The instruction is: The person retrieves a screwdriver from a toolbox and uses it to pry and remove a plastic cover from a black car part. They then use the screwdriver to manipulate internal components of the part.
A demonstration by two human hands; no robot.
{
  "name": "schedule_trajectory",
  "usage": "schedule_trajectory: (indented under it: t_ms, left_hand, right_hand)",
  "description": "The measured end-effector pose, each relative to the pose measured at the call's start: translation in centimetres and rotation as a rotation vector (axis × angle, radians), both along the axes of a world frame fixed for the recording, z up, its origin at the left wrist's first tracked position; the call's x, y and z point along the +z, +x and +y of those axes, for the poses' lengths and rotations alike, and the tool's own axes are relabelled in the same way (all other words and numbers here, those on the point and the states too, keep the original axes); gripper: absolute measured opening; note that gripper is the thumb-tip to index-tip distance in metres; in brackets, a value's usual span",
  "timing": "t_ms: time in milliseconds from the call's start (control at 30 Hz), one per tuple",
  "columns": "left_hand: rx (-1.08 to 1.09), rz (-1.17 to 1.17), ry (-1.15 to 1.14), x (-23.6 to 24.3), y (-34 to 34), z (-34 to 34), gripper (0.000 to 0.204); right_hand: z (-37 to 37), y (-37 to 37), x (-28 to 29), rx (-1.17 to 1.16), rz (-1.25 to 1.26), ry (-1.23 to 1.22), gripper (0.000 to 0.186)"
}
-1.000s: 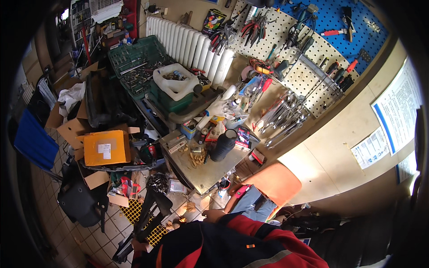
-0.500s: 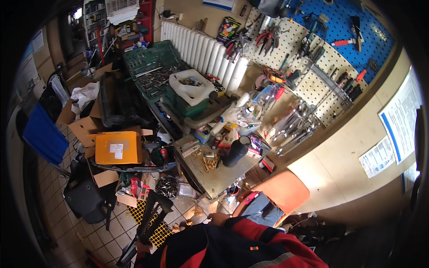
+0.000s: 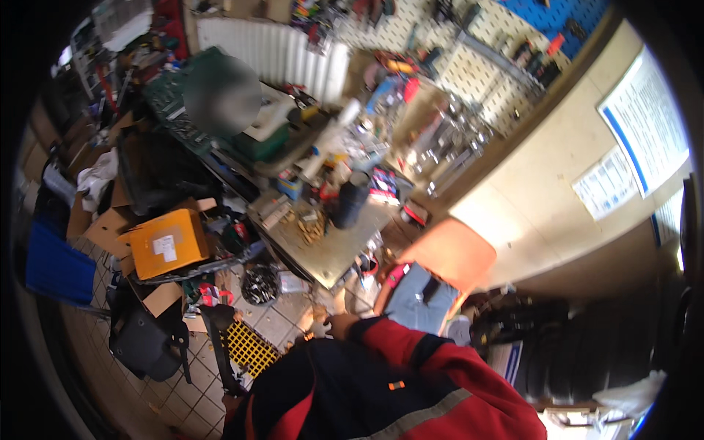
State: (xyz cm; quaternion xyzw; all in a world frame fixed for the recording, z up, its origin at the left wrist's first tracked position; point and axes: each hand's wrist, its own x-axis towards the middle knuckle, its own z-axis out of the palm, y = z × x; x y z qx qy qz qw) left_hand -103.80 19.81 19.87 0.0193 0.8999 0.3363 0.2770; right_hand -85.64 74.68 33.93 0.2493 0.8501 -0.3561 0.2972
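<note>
In the head view, my left hand (image 3: 232,402) is low beside my jacket, mostly hidden, gripping the end of a long black part (image 3: 222,345). That part extends over a yellow grid mat (image 3: 253,345) on the tiled floor. My right hand (image 3: 339,325) reaches out from a red-and-black sleeve, over the floor between the metal worktable (image 3: 339,260) and an orange chair (image 3: 447,246) with grey-blue cloth (image 3: 411,301). Its fingers are blurred, so I cannot tell their shape or whether they hold anything.
Cardboard boxes, a yellow box (image 3: 191,242) and a black mat (image 3: 147,345) crowd the left. A tool case (image 3: 165,106), radiator (image 3: 271,55) and pegboard of tools (image 3: 499,110) line the back. Black tyres (image 3: 601,352) are stacked at lower right.
The view has swung, moving the scene up and slightly left in the picture, with more of the tyres showing and motion blur. My hands keep much the same posture.
</note>
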Motion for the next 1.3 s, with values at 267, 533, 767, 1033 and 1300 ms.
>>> schedule_trajectory:
  t_ms: [267, 533, 767, 1033, 1300]
  left_hand:
    - [-0.096, -0.012, -0.009, 1.7, -4.3, 0.4, 0.019]
    - [-0.190, 0.046, 0.003, 2.5, -8.1, 7.3, 0.018]
    - [-0.248, 0.044, -0.004, 3.0, -9.4, 17.0, 0.018]
    - [-0.265, 0.029, 0.023, 4.0, -8.5, 21.0, 0.019]
    - [-0.160, -0.003, 0.027, 3.1, -5.5, 15.3, 0.020]
  right_hand:
    - [-0.1, 2.9, -0.9, -0.122, 0.070, -0.036, 0.053]
    - [0.1, 4.3, -4.3, -0.181, 0.026, -0.039, 0.059]
    - [1.4, 4.8, -4.6, -0.106, 0.048, -0.033, 0.054]
    - [2.7, 4.7, -6.4, 0.011, 0.062, 0.025, 0.057]
    - [3.2, 5.3, -7.7, -0.028, 0.001, 0.030, 0.058]
